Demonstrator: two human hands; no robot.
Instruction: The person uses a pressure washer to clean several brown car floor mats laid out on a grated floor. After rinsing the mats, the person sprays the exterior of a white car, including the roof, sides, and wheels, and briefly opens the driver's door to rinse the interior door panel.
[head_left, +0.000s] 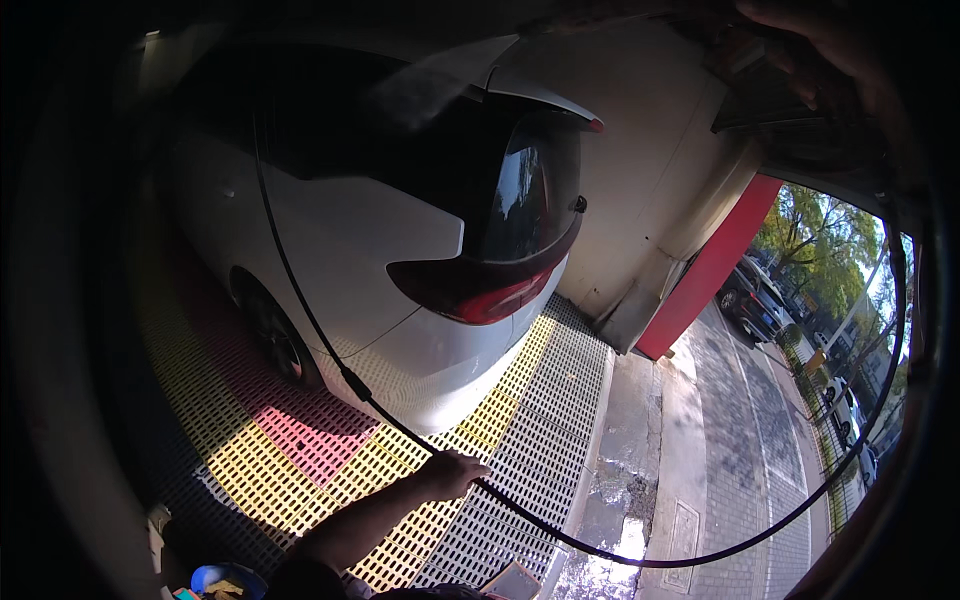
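My left hand (450, 476) is closed around a black hose (615, 556) low in front of me. The hose runs up to the left along a silver-white car's (375, 240) rear side and curves right and upward to the top right. There, dim and close to the camera, my right hand (795, 64) is raised, its fingers curled about a dark spray gun whose shape is mostly lost in shadow. A pale spray of water (427, 86) shows over the car's dark roof and windows. The car's tail light (495, 300) and rear window (525, 195) face right.
Perforated plastic floor grating (412, 517) in yellow, red and grey lies under the car. A blue bucket (225, 577) with things in it stands at the bottom left. Beyond the car are a pale wall (637, 157) and a red pillar (712, 270). Wet pavement and parked cars lie outside.
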